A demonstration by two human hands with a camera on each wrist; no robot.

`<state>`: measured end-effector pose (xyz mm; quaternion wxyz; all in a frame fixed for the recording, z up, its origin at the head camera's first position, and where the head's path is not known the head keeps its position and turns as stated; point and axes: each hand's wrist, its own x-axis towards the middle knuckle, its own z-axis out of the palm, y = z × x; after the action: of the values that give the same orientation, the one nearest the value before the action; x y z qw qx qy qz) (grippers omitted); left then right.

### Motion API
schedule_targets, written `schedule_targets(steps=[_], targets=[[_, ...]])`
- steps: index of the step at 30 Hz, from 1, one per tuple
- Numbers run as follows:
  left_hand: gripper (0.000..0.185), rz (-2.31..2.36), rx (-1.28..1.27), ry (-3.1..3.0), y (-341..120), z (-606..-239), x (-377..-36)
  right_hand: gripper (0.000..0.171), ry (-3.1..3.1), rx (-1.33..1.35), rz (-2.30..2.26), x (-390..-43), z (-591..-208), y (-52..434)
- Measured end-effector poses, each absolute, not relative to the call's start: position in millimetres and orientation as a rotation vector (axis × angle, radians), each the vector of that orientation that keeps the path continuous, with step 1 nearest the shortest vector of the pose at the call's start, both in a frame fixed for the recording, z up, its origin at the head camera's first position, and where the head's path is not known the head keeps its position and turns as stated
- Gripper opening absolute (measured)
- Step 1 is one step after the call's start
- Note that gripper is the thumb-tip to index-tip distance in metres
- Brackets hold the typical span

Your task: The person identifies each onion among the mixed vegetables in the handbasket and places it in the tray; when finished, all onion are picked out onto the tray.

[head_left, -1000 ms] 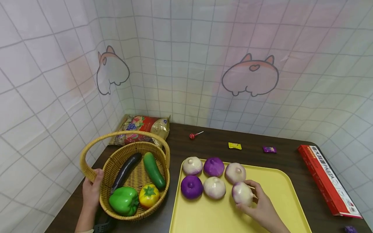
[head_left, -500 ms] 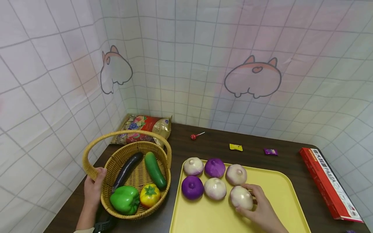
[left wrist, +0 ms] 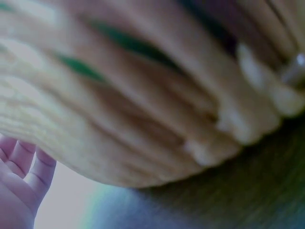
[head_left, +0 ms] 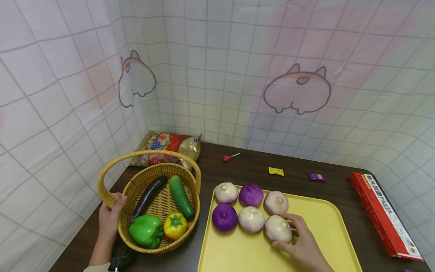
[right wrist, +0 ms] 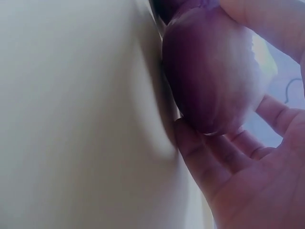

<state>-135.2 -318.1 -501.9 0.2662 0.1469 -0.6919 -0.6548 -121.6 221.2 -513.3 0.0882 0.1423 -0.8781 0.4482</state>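
In the head view, my left hand (head_left: 109,217) grips the wicker basket (head_left: 162,202) at the left foot of its handle, thumb on top. Inside lie an eggplant (head_left: 147,199), a cucumber (head_left: 181,198), a green bell pepper (head_left: 146,231) and a yellow-orange vegetable with a green cap (head_left: 175,226). My right hand (head_left: 302,241) holds a white and purple onion (head_left: 278,229) between thumb and fingers, at the right end of the front row on the yellow tray (head_left: 238,253). Whether this onion bears on the tray, I cannot tell. Several other onions (head_left: 251,219) sit beside it in two rows.
A candy bag (head_left: 170,147) lies behind the basket. Farther back on the dark table are a lollipop (head_left: 227,158), a yellow wrapped candy (head_left: 276,171) and a purple one (head_left: 316,176). A red pasta box (head_left: 384,215) lies along the right edge. A patterned curtain (head_left: 217,75) encloses the table.
My right hand has brought the onion slightly left and turned it more upright, into line with the front row. The left hand keeps its hold on the basket; the view has shifted slightly.
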Motion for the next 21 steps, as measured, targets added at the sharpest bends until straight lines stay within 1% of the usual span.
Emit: schedule_targets(steps=[5, 7, 10, 13, 15, 17, 21], targets=[[0.011, -1.752, 0.407, -1.896, -316.7, -502.7, -138.6, 0.071, -2.616, 0.401, 1.359, -119.7, -514.1, 224.0], [0.01, -1.744, 0.419, -1.909, -316.9, -502.5, -139.8, 0.068, -2.611, 0.399, 1.352, -119.6, -514.1, 225.3], [0.009, -1.719, 0.452, -1.932, -317.6, -502.6, -139.7, 0.059, -2.612, 0.372, 1.339, -119.7, -511.8, 228.4], [0.011, -1.641, 0.471, -1.979, -318.6, -502.4, -135.3, 0.049, -2.62, 0.313, 1.337, -119.1, -506.2, 233.1], [0.016, -1.559, 0.482, -2.023, -318.6, -500.2, -130.0, 0.045, -2.627, 0.265, 1.334, -118.2, -500.5, 236.2], [0.025, -1.5, 0.487, -2.05, -317.2, -492.8, -123.0, 0.043, -2.614, 0.242, 1.322, -117.3, -494.9, 239.1], [0.045, -1.38, 0.436, -1.967, -308.9, -462.1, -109.3, 0.039, -2.548, 0.266, 1.29, -118.5, -481.1, 244.9]])
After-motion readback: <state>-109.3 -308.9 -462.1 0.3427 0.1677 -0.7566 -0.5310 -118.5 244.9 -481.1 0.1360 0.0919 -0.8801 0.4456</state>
